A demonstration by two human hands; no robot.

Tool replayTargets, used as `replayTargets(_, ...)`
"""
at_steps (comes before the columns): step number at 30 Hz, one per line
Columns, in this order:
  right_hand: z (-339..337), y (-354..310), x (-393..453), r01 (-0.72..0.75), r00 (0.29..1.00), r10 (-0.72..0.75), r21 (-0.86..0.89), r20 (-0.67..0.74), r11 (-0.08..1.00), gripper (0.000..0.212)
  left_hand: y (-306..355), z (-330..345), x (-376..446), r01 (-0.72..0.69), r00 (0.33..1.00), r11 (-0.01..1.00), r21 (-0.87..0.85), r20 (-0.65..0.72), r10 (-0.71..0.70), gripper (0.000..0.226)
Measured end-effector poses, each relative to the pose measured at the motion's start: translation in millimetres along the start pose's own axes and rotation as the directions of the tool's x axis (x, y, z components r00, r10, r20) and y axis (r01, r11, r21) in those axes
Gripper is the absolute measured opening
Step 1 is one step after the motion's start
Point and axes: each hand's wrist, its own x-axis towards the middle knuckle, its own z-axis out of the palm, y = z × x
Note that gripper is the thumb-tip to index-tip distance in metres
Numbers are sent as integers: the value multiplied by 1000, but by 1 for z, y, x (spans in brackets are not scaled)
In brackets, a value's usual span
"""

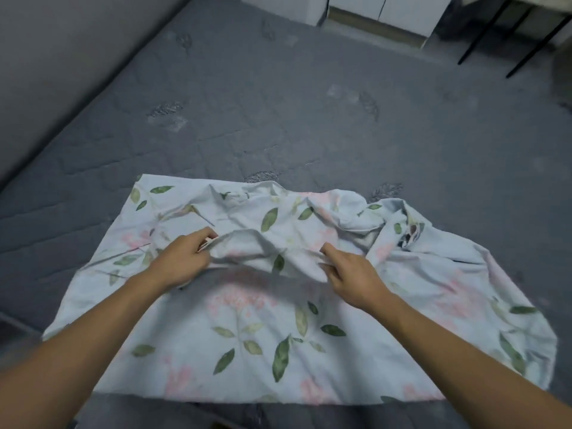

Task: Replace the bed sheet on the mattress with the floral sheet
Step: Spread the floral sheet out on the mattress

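Note:
A pale floral sheet point(266, 329) with green leaves and pink flowers lies partly folded and bunched on the near part of a bare grey quilted mattress point(278, 103). My left hand point(182, 258) pinches a raised fold of the sheet near its middle. My right hand point(349, 274) pinches the same fold a little to the right. The fabric between the two hands is lifted into a loose ridge. The sheet's right side is crumpled into a heap.
A grey wall point(62, 57) runs along the mattress's left side. White cabinet doors point(387, 10) stand beyond the far end. Thin black furniture legs point(495, 29) stand at the far right.

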Motion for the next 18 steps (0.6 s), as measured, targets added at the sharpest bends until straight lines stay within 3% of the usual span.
replayTargets(2,-31,-6,-35,-15,999,16,24,-48,1000,15,36,5,-32,-46,999,999,13,-2,46,14)
replayTargets(5,-81,-22,-88,-39,991,48,70,-128,997,16,83,5,-80,-126,991,991,54,-40,129,45)
replayTargets(11,-171,-59,-206,-67,961,105,151,-258,986,23,181,-7,-181,-269,926,960,-79,-295,235,32)
replayTargets(18,-249,-104,-298,-20,934,94,214,-343,977,17,271,-26,-264,-274,934,954,-123,-272,233,31)
